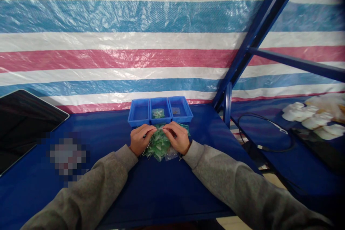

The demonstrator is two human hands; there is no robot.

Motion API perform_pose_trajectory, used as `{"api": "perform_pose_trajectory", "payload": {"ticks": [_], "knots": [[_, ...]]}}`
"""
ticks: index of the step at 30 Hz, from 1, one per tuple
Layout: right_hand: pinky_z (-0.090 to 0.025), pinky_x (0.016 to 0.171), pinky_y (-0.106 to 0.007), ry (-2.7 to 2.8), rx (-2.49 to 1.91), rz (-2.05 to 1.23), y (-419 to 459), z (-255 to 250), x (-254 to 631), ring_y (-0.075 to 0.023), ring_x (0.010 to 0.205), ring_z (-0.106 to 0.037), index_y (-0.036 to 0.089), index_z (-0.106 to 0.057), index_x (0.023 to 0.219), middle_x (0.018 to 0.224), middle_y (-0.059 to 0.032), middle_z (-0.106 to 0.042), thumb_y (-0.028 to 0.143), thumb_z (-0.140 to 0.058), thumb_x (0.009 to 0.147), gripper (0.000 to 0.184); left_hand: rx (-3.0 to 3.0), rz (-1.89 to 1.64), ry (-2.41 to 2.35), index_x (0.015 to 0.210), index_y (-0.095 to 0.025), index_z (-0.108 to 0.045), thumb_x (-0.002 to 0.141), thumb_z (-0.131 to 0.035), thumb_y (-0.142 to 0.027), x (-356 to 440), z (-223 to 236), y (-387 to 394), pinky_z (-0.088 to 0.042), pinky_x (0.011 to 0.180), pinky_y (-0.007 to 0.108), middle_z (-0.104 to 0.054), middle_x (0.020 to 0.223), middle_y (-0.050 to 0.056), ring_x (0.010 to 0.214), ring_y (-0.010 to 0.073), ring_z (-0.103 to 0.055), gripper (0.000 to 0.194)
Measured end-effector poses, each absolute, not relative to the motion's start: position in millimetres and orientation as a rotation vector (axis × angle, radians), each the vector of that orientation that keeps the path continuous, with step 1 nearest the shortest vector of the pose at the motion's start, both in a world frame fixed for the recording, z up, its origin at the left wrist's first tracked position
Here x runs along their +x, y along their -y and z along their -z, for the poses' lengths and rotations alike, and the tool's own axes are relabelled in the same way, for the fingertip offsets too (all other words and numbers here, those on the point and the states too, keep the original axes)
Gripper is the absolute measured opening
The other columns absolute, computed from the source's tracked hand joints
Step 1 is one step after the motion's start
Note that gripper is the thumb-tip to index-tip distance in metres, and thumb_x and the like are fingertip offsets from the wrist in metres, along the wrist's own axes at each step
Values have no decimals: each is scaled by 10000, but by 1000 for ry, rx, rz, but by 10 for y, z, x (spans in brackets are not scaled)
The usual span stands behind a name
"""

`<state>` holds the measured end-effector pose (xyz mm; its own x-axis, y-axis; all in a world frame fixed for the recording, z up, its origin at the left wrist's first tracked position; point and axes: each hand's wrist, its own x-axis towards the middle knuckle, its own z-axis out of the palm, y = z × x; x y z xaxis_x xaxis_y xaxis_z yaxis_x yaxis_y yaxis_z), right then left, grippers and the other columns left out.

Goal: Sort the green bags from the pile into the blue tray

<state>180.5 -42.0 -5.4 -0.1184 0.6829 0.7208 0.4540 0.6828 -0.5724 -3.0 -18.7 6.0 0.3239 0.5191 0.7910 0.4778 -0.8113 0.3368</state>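
My left hand (140,138) and my right hand (178,138) are close together above a pile of small green plastic packets (159,147). Thumb and fingers of both are pinched on a small, thin whitish piece (159,128) stretched between them; its kind is too small to make out. A clear packet (171,153) lies at the pile's right side, and thin pale ends stick out around the heap. Just behind the hands stand three joined blue bins. The middle bin (161,119) holds a green packet (157,113), the right bin (182,119) a small clear packet (176,111).
The left bin (138,119) adjoins the others on the blue table (161,194). A dark screen (24,125) and a blurred-out patch are at left. To the right are a blue metal frame (228,104), a black cable (265,149) and white objects (307,115). A striped sheet (121,57) hangs behind.
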Motion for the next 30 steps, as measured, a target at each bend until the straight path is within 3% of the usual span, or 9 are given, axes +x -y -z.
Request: {"api": "perform_pose_trajectory", "payload": {"ticks": [13, 30], "knots": [[-464, 647, -260, 1806, -788, -325, 372, 118, 1817, -137, 687, -579, 182, -625, 799, 743, -40, -632, 229, -511, 874, 145, 2474, -1547, -886, 734, -163, -635, 834, -545, -139, -51, -1, 148, -471, 634, 209, -661, 701, 13, 648, 96, -606, 136], [-473, 683, -274, 1741, -791, -369, 370, 96, 1810, -148, 731, -579, 189, -630, 831, 773, -43, -621, 241, -525, 863, 121, 2527, -1523, -876, 755, -171, -636, 840, -539, -170, -44, -34, 201, -475, 626, 214, -657, 692, 11, 644, 100, -608, 130]]}}
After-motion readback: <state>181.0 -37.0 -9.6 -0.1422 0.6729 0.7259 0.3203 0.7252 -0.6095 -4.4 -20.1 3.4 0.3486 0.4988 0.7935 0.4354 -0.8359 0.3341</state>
